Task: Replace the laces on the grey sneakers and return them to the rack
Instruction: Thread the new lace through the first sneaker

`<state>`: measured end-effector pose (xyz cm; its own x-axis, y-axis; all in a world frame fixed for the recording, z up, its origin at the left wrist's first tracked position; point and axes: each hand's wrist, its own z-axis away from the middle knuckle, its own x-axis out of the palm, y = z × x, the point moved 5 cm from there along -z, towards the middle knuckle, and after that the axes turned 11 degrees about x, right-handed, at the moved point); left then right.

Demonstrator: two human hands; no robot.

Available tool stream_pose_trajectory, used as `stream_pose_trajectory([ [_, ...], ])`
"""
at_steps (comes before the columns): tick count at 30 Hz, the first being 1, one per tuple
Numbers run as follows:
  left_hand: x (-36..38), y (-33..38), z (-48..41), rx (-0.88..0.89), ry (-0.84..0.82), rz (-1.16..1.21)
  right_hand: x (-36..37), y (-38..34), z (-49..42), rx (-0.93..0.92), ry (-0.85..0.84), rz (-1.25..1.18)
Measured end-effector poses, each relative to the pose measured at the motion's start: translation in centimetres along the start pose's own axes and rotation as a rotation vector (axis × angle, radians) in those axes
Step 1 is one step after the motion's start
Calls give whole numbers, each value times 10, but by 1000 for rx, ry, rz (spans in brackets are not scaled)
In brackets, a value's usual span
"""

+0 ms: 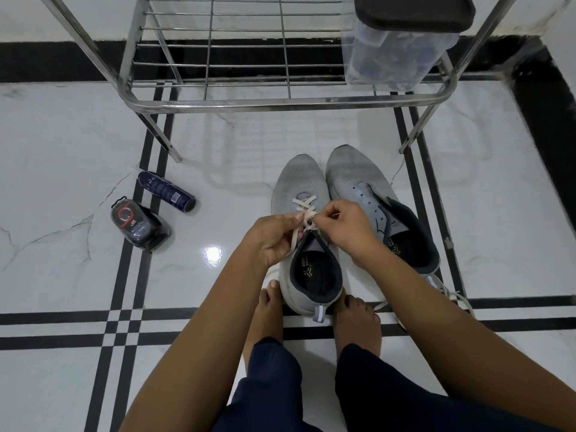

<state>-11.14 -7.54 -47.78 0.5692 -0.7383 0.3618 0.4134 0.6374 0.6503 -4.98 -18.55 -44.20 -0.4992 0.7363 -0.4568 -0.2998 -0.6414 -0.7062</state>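
**Lacing the near sneaker on the floor in front of the rack**

Far left on the white marble floor (56,157) lie two things close together but apart: a dark pouch-like pack (140,226) with a red ring printed on it, and just behind it a dark blue spray can (166,191) on its side, near the rack's front left leg.

The steel shoe rack (249,102) stands across the top of the view; its wire shelf is bare on the left and carries a clear plastic container (396,54) with a black lid on the right.

Below it, the two grey sneakers sit side by side on the floor, toes toward the rack. The left sneaker (299,185) is partly laced: a cream lace (304,205) crosses its lower eyelets. The left hand (274,236) has its grip closed around the lace's left strand beside the tongue. The right hand (349,227) pinches the other strand between thumb and fingertips right at the upper eyelets, the two hands almost touching. The person's bare feet (355,319) flank this shoe's heel.

The right sneaker (367,182) has empty eyelets and an open collar. A loose cream lace (452,296) lies on the floor beside its heel.
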Motion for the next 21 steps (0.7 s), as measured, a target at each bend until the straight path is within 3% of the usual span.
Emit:
stream_pose_trajectory([
  [3,-3,-2,1,-13,59,80,-9,7,-2,83,-20,-110],
  [10,-2,0,5,17,150,89,-9,13,-4,41,-69,-65],
  [15,-4,4,7,135,219,108,-11,-6,-3,-101,-111,479],
  [17,-6,5,8,193,285,111,-8,-9,-2,-154,-65,546],
  [21,-22,5,12,230,454,110,-12,2,-5,-84,66,504],
])
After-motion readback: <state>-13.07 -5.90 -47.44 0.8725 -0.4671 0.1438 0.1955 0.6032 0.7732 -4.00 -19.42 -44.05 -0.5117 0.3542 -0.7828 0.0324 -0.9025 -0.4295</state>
